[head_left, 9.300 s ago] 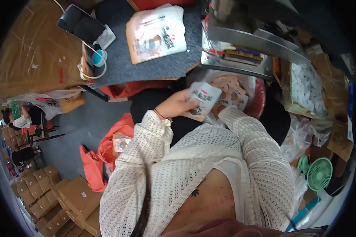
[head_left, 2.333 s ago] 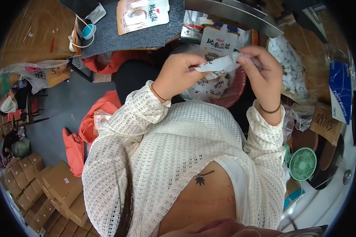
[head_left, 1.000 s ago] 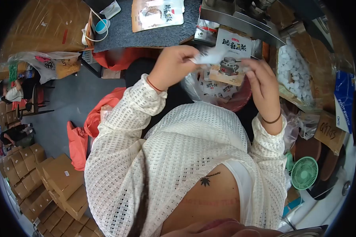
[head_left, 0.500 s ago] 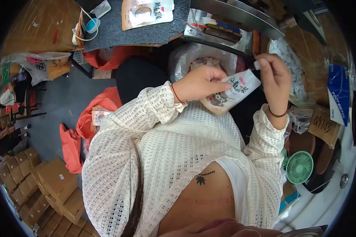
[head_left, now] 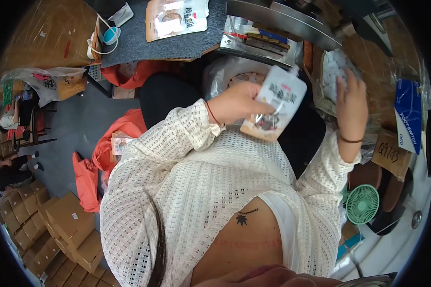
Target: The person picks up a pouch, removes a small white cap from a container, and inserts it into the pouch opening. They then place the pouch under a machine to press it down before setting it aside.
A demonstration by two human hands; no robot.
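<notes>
My left hand (head_left: 237, 101) grips a printed white spout pouch (head_left: 287, 91) by its lower left side, thumb across the front. The pouch leans to the right, and its narrow spout (head_left: 294, 70) points up toward the machine. To the right, my right hand (head_left: 353, 106) is raised apart from the pouch, its fingers extended and slightly blurred. Those fingers are beside a box (head_left: 331, 71) of small white pieces, too small to name surely. Behind the pouch, a clear plastic bag (head_left: 216, 71) is partly hidden.
More printed pouches (head_left: 177, 21) lie on the grey-topped table (head_left: 129, 45). A metal machine part (head_left: 282, 19) spans the far side. At right are a green fan (head_left: 362, 203) and a blue foot switch box (head_left: 408, 115). Cardboard boxes (head_left: 69, 217) are stacked at left.
My right hand has left the pouch's spout end and moved right, its fingers straightening from a pinch. The pouch in my left hand has turned more upright, spout upward.
</notes>
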